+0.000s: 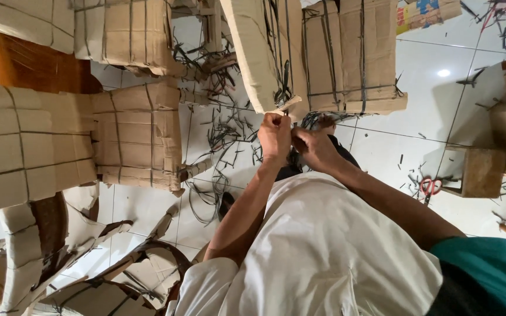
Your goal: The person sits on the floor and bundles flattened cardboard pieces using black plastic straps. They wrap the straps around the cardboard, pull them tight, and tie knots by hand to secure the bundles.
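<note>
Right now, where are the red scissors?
Head view, right side: the red scissors lie on the white tiled floor, just left of a cardboard-wrapped block, among black strap offcuts.

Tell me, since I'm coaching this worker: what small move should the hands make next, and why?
Probably draw the dark straps snug. The left hand and right hand are clenched together at the lower corner of the cardboard-wrapped piece, where those straps run down; what they pinch is hidden.

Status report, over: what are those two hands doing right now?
Left hand and right hand clenched together at edge of cardboard-wrapped bundle; what they pinch is hidden. Black strap offcuts litter tiled floor; red scissors lie apart.
</note>
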